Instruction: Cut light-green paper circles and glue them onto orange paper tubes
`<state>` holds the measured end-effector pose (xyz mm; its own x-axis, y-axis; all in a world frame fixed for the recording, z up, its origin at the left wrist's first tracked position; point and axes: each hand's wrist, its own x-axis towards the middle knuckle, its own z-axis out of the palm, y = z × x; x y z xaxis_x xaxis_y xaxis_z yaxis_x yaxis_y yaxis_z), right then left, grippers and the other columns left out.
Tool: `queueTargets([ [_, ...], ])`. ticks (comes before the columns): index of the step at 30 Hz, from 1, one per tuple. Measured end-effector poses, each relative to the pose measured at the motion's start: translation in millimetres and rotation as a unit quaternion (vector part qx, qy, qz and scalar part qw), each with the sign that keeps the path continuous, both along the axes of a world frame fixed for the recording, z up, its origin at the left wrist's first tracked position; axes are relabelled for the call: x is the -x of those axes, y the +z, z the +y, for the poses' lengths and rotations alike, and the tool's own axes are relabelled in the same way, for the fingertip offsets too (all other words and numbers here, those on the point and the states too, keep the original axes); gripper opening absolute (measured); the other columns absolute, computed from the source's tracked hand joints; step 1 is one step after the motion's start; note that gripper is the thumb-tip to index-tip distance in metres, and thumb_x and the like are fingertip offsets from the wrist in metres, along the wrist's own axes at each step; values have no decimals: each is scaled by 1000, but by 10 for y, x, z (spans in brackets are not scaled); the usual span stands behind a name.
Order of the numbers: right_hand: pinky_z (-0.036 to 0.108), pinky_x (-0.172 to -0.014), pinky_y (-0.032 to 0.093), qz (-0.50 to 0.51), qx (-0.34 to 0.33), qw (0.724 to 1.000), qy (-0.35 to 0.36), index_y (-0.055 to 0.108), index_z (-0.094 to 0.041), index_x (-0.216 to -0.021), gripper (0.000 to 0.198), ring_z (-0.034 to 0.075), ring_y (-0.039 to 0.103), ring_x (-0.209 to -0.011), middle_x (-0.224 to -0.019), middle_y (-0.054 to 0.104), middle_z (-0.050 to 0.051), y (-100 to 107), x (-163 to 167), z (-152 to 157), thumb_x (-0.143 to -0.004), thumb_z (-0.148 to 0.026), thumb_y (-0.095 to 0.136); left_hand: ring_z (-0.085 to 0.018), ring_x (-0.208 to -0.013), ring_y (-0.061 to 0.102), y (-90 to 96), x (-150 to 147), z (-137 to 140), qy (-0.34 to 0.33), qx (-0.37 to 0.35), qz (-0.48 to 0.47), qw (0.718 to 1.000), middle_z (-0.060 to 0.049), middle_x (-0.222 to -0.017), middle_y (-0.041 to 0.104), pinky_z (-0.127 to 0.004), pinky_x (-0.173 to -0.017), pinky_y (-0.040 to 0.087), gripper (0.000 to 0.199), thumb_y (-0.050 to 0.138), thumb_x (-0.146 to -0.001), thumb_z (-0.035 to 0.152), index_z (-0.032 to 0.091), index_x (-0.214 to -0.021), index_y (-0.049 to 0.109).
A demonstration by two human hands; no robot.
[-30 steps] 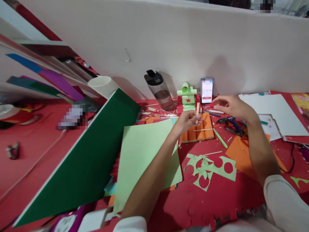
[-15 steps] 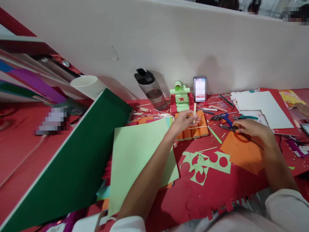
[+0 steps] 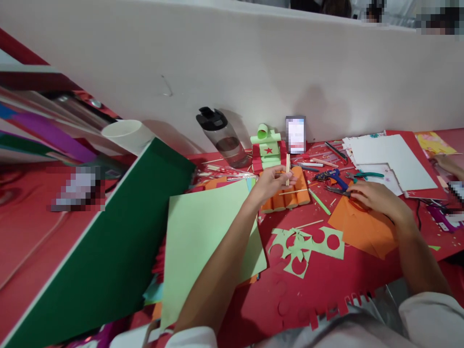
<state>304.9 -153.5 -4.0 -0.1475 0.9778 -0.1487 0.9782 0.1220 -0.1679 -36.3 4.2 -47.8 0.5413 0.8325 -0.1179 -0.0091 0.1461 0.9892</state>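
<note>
Between the thumb and fingertips of my left hand [image 3: 271,184], a few thin wooden sticks [image 3: 288,169] are pinched, standing nearly upright. Just under that hand lies a row of orange paper rolls [image 3: 300,186], with one stick across them. Behind it stands a light green and red paper model [image 3: 268,149] with a red star. My right hand [image 3: 377,199] is at the right, its fingers curled over dark-bladed scissors [image 3: 338,190] with red handles. The palm partly hides the handles, which rest on orange paper [image 3: 369,232]. A blue glue gun [image 3: 337,179] and teal-handled pliers [image 3: 369,174] lie just beyond.
Light green sheets [image 3: 206,237] lie left beside a slanted green board [image 3: 97,251]. A cut green scrap [image 3: 299,249] with round holes lies in front. A water bottle [image 3: 226,140] and a phone [image 3: 296,134] stand by the white wall. Another person's hand [image 3: 444,162] shows far right.
My right hand has lowered slightly over the scissors, uncovering more of the pliers. My left hand still holds the sticks in place. The whole view has shifted a little.
</note>
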Motion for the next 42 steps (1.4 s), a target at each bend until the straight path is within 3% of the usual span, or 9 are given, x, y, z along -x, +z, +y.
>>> queueTargets([
  [5, 35, -84, 46, -86, -39, 992, -82, 73, -19, -116, 27, 30, 71, -109, -120, 78, 14, 158, 123, 215, -106, -26, 48, -23, -91, 80, -7, 3, 5, 16, 3, 8, 1000, -7, -91, 81, -35, -83, 67, 43, 89, -77, 52, 17, -88, 67],
  [7, 34, -80, 45, -71, -21, 996, -47, 71, -21, -113, 26, 29, 72, -106, -115, 78, 13, 151, 310, 288, -108, -33, 49, -23, -91, 79, -13, -2, 9, 13, 2, 7, 1000, -8, -90, 81, -36, -84, 66, 43, 88, -77, 52, 17, -89, 68],
  [11, 34, -80, 48, -41, 53, 998, -6, 65, -21, -126, 35, 32, 74, -105, -116, 79, 15, -23, 859, 397, -106, -49, 57, -24, -92, 79, -8, -4, 7, 12, -1, 9, 1000, -8, -90, 80, -38, -84, 67, 44, 88, -77, 53, 16, -91, 69],
  [13, 39, -87, 51, -75, 93, 993, -7, 62, -16, -133, 42, 38, 72, -117, -129, 75, 22, -145, 1070, 449, -106, -48, 58, -24, -92, 80, 3, -1, -1, 7, -4, 8, 1000, -7, -89, 80, -38, -84, 67, 43, 88, -78, 53, 17, -89, 68],
  [16, 44, -90, 53, -94, 123, 988, -16, 62, -12, -135, 39, 41, 73, -117, -128, 75, 27, -276, 1210, 524, -106, -37, 53, -24, -91, 80, 18, 1, -9, 0, -3, 1, 1000, -7, -87, 79, -39, -85, 66, 43, 89, -78, 53, 17, -87, 66],
  [23, 46, -92, 54, -106, 126, 986, -40, 59, -11, -140, 44, 40, 75, -114, -125, 77, 25, -226, 1188, 596, -105, -30, 41, -23, -89, 80, -1, -24, -4, -6, 0, -6, 1000, -7, -86, 79, -37, -82, 66, 40, 86, -82, 52, 18, -86, 65],
  [29, 46, -89, 53, -92, 103, 990, -33, 57, -12, -142, 53, 40, 75, -112, -121, 78, 24, -218, 1173, 552, -113, -42, 24, -22, -87, 79, 3, -18, -4, 0, 5, -11, 1000, -7, -85, 78, -37, -83, 66, 42, 88, -81, 52, 17, -86, 66],
  [37, 39, -86, 51, -88, 96, 991, -23, 67, -16, -129, 48, 37, 75, -113, -123, 78, 21, -201, 1162, 424, -113, -47, 34, -22, -87, 79, 17, -5, -3, 5, 1, -3, 1000, -6, -86, 79, -37, -83, 66, 38, 86, -83, 49, 17, -85, 66],
  [42, 35, -79, 47, -95, 61, 992, -61, 69, -19, -124, 40, 32, 75, -104, -118, 80, 16, -141, 831, 357, -113, -40, 37, -23, -89, 79, 19, -2, 6, 11, 0, -3, 1000, -7, -87, 79, -39, -85, 66, 36, 86, -83, 47, 18, -86, 66],
])
